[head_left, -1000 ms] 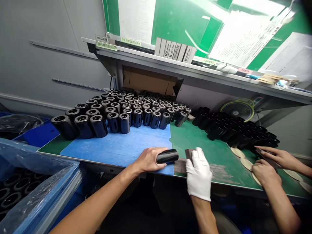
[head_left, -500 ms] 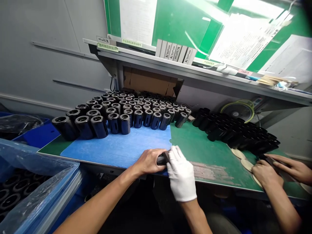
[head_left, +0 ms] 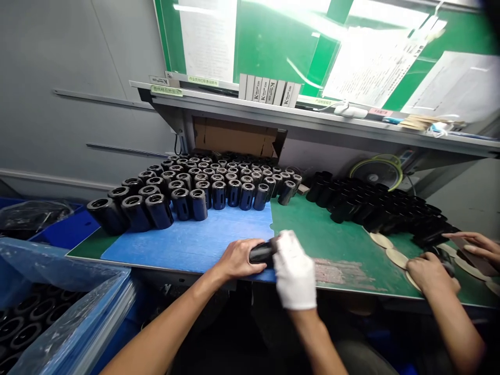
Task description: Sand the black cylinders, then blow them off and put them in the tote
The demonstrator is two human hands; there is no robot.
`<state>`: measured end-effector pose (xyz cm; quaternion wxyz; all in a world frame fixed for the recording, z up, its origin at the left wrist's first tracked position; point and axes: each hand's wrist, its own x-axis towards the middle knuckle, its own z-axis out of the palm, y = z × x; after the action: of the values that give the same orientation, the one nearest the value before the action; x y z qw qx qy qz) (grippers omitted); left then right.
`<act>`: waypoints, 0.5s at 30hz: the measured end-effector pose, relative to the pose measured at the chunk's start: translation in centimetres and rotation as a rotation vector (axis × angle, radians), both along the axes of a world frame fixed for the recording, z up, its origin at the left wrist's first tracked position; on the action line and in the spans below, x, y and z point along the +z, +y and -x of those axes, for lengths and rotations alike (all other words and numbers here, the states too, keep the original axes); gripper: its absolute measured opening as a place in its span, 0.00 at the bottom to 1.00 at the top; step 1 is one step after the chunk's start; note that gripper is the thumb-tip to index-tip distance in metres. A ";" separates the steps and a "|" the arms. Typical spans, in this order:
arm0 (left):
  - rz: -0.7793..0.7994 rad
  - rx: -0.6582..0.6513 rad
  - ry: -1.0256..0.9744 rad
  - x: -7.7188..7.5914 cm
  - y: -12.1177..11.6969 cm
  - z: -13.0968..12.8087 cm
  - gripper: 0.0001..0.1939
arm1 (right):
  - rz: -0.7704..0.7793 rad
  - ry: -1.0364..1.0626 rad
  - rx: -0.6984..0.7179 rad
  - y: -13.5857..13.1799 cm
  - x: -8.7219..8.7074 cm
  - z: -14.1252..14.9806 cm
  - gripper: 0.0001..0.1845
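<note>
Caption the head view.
Bare left hand holds a glossy black cylinder, white-gloved right hand at its end, on blue mat.

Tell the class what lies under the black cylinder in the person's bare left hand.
A blue mat lies under the black cylinder. The patch directly beneath it cannot be seen, because the cylinder, the left hand and the white-gloved right hand cover it.

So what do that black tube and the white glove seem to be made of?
The black tube looks like glossy moulded plastic or coated metal; its sharp highlights show the shine, but the look can't settle which. The white glove looks like matte knitted cotton, judging by its soft, fabric-like creases.
</note>
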<state>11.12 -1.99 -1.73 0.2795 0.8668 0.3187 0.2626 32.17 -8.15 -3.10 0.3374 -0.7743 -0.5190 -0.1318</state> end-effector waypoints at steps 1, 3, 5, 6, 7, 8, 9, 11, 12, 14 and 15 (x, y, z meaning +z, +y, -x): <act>0.001 0.008 -0.001 0.0 0.0 0.0 0.28 | 0.025 0.004 0.017 0.3 0.2 -1.6 0.23; -0.008 0.018 0.001 0.0 -0.1 0.1 0.29 | 0.052 0.017 0.005 0.3 0.9 -5.1 0.24; -0.018 0.035 0.006 -0.1 -0.1 0.0 0.29 | 0.021 0.029 -0.046 -0.8 1.6 -6.9 0.28; -0.019 0.046 0.009 -0.1 -0.1 0.0 0.29 | -0.007 0.016 -0.057 -1.5 1.7 -6.7 0.29; -0.019 0.057 0.011 -0.2 -0.1 -0.1 0.29 | -0.035 -0.016 -0.051 -2.4 1.7 -5.7 0.30; -0.021 0.063 0.011 -0.3 -0.1 -0.1 0.30 | -0.059 -0.064 -0.027 -3.2 1.5 -4.1 0.29; -0.023 0.063 0.010 -0.4 0.0 -0.1 0.30 | -0.077 -0.125 0.015 -3.8 1.3 -2.1 0.28; -0.030 0.042 0.006 -0.4 0.1 -0.1 0.29 | -0.049 -0.255 0.130 -4.0 1.2 2.1 0.26; -0.033 0.027 0.004 -0.4 0.1 -0.1 0.27 | -0.006 -0.304 0.178 -3.6 1.3 3.8 0.25; -0.031 0.006 0.001 -0.3 0.2 -0.1 0.26 | 0.101 -0.343 0.209 -2.0 1.8 5.7 0.23; -0.028 0.004 -0.001 -0.3 0.2 -0.1 0.26 | 0.144 -0.338 0.192 -1.2 2.1 5.9 0.23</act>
<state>11.20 -1.76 -2.02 0.2668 0.8699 0.3167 0.2681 26.24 -9.34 -1.03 0.2004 -0.7102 -0.6477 -0.1897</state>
